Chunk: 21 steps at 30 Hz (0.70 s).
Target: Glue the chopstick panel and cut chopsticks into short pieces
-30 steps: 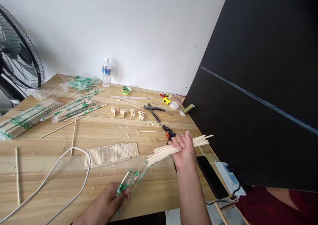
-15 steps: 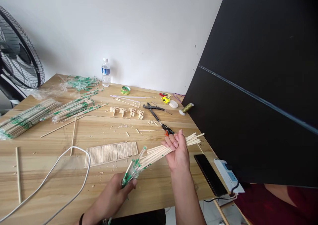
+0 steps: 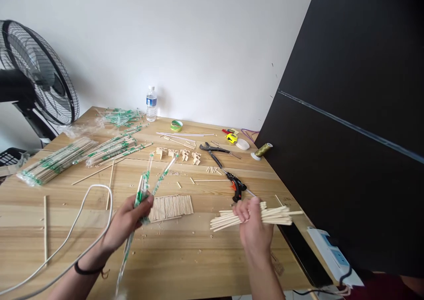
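Note:
My right hand (image 3: 253, 223) is closed around a bundle of bare wooden chopsticks (image 3: 278, 215), held above the table's right side. In my left hand (image 3: 130, 218), the fingers grip green-printed plastic wrappers (image 3: 145, 181) that stick up and trail down below the wrist; whether any chopsticks remain inside is hard to make out. Behind the left hand lies a flat panel of short sticks set side by side (image 3: 172, 207), partly hidden. A black glue gun (image 3: 236, 186) with an orange trigger rests just beyond the right hand.
Wrapped chopsticks (image 3: 58, 159) lie at the left, with more wrappers (image 3: 121, 117) behind. Small stick pieces (image 3: 184, 155), pliers (image 3: 213, 152), a water bottle (image 3: 151, 105) and a tape measure (image 3: 231, 138) stand farther back. A white cable (image 3: 109, 203) loops at left. A phone (image 3: 303, 256) and power strip (image 3: 334, 253) are right.
My hands have drawn apart, the left one moving left and up with the wrappers. The chopsticks are now out of the wrappers, in my right hand. The view has shifted slightly.

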Motion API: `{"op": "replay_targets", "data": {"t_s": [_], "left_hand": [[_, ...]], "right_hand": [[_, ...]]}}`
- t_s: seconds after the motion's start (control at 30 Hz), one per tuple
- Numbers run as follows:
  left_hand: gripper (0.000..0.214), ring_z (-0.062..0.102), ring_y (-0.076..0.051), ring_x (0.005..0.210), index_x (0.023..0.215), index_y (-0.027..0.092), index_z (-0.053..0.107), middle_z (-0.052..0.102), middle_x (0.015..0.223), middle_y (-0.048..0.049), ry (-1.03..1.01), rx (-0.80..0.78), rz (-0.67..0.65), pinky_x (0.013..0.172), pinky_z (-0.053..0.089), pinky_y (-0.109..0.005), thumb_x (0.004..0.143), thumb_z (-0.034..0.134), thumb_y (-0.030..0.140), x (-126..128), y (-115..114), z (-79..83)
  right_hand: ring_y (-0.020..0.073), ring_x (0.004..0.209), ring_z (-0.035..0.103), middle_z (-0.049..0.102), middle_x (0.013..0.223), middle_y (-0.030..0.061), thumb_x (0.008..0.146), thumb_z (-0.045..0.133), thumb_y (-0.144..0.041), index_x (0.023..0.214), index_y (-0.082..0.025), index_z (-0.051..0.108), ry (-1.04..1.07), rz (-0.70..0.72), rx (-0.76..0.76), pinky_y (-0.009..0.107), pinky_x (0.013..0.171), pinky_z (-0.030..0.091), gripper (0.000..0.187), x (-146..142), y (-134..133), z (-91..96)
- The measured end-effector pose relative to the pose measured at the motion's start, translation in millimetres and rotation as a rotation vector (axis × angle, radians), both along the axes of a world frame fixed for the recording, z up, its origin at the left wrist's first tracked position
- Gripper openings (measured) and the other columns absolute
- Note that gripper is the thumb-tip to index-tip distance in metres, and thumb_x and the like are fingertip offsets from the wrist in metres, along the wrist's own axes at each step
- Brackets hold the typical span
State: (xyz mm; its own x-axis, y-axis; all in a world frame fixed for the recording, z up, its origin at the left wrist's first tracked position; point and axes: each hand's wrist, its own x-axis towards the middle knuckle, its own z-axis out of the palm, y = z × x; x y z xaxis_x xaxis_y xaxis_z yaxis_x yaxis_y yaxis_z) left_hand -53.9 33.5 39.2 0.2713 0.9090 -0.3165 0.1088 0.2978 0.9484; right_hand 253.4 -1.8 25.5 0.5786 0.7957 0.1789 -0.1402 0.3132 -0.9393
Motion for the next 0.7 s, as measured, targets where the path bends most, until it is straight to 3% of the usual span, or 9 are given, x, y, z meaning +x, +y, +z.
{"op": "replay_targets", "data": {"t_s": [0.17, 0.37, 0.53, 0.7], "left_hand": [[0.054, 0.037, -0.009, 0.051, 0.072, 0.021, 0.046, 0.041, 0.063, 0.0051, 0.231, 0.245, 0.136, 0.044, 0.029, -0.020, 0.077, 0.063, 0.072, -32.9, 54.1, 22.6], [0.049, 0.043, -0.012, 0.053, 0.072, 0.021, 0.046, 0.045, 0.062, 0.0037, 0.492, 0.359, 0.144, 0.048, 0.035, -0.023, 0.079, 0.056, 0.069, -64.3, 113.3, 19.5], [0.035, 0.050, -0.013, 0.060, 0.076, 0.018, 0.055, 0.052, 0.065, 0.0024, 0.721, 0.372, 0.112, 0.055, 0.041, -0.024, 0.090, 0.061, 0.050, -76.9, 182.2, 18.6], [0.032, 0.069, -0.020, 0.094, 0.119, 0.014, 0.065, 0.068, 0.113, -0.0071, 0.951, 0.288, 0.100, 0.082, 0.060, -0.038, 0.100, 0.063, 0.039, -88.4, 269.2, 22.7]], "right_hand": [[0.0121, 0.052, 0.041, 0.043, 0.055, -0.0062, 0.094, 0.068, -0.055, 0.065, -0.023, 0.045, -0.154, 0.098, -0.009, 0.030, 0.053, 0.036, 0.049, -14.5, -12.2, -26.2], [0.0136, 0.052, 0.041, 0.041, 0.055, -0.0052, 0.087, 0.067, -0.068, 0.062, -0.024, 0.042, -0.245, 0.187, -0.221, 0.030, 0.053, 0.036, 0.056, -16.2, -18.6, -41.7], [0.0137, 0.056, 0.036, 0.037, 0.059, -0.0047, 0.083, 0.065, -0.075, 0.061, -0.024, 0.042, -0.330, 0.202, -0.310, 0.029, 0.053, 0.034, 0.060, -22.2, -21.9, -57.8], [0.0149, 0.049, 0.034, 0.037, 0.051, -0.0041, 0.083, 0.062, -0.075, 0.057, -0.025, 0.041, -0.391, 0.104, -0.339, 0.029, 0.047, 0.033, 0.060, -24.1, -20.2, -68.5]]}}
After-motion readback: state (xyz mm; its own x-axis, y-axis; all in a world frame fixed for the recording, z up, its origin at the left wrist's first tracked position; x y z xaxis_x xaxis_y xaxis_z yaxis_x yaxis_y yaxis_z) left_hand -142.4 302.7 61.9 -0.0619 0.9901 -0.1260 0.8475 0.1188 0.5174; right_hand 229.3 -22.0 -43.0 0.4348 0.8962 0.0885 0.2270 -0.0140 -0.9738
